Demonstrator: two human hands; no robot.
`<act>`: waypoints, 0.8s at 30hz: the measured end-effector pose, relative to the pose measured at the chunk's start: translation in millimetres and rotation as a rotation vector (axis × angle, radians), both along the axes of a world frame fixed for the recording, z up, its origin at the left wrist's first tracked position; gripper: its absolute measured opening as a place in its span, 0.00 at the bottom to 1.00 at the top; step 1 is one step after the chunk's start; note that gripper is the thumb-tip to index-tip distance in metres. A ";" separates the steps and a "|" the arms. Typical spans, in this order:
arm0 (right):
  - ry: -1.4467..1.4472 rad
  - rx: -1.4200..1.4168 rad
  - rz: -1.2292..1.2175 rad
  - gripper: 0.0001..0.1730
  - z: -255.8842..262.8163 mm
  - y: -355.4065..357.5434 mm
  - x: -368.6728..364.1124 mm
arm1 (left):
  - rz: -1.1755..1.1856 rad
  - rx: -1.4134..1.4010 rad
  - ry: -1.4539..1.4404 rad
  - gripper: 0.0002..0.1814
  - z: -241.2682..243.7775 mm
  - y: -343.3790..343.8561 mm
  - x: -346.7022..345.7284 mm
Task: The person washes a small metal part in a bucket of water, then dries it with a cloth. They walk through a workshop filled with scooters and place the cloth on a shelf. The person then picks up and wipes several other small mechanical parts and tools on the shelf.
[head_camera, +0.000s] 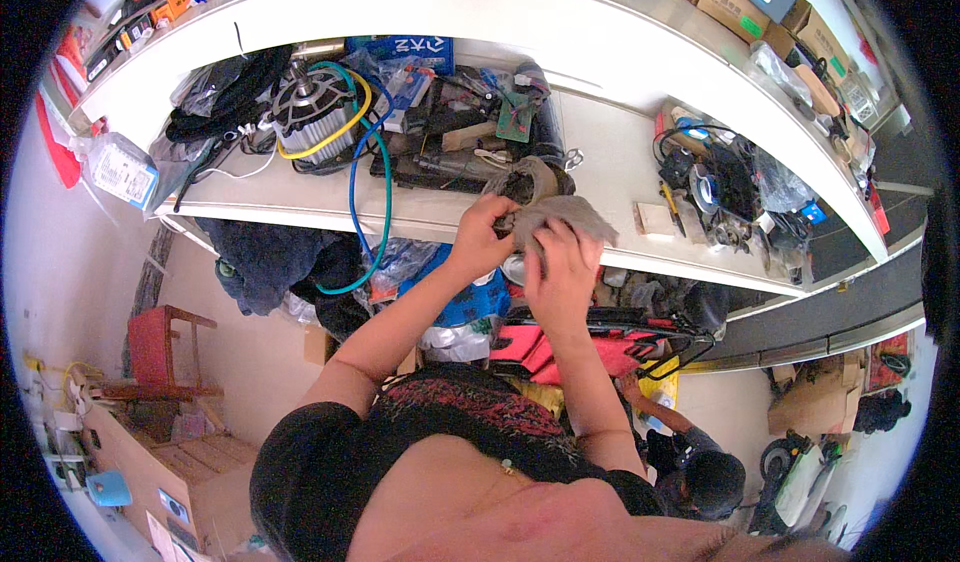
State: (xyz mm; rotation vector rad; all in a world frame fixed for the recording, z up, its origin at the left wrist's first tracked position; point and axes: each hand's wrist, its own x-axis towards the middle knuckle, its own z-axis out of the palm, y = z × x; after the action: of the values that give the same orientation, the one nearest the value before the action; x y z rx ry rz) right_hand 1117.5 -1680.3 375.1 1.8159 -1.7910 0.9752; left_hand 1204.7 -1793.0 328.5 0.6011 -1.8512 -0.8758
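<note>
My left hand [484, 238] pinches a small dark part [504, 223] between thumb and fingers, above the front edge of a white shelf [439, 209]. A grey cloth [566, 217] is gripped in my right hand [562, 269], its near end pressed against that part. The fingers and cloth hide most of the part, so its kind cannot be told. Just behind my hands lies a dirty ring-shaped piece [544, 179]. Beyond it are a green circuit board [514, 117] and a heap of dark parts.
An electric motor [315, 112] with yellow, blue and green cables stands left on the shelf; the cable loops hang over its edge. Cables and a tape roll [703, 188] lie at right. A red folded frame [540, 348] is below. Another person [709, 479] crouches at lower right.
</note>
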 end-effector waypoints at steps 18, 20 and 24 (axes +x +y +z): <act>-1.641 -0.127 0.182 0.11 -20.4 -29.1 -93.4 | -0.008 -0.325 -0.101 0.15 20.0 5.5 18.1; -1.630 -0.019 0.248 0.11 -31.2 -24.2 -86.2 | 0.009 -0.582 -0.171 0.16 26.7 3.2 17.0; -1.690 0.032 0.331 0.09 -55.9 -32.8 -78.6 | -0.021 -0.682 -0.273 0.16 23.3 -1.9 11.2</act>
State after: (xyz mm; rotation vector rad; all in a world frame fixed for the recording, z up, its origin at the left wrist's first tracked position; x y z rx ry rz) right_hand 1039.0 -1713.1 319.1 1.1323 -2.0885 3.1881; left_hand 1216.0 -1794.9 351.8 0.2733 -2.2370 -0.1352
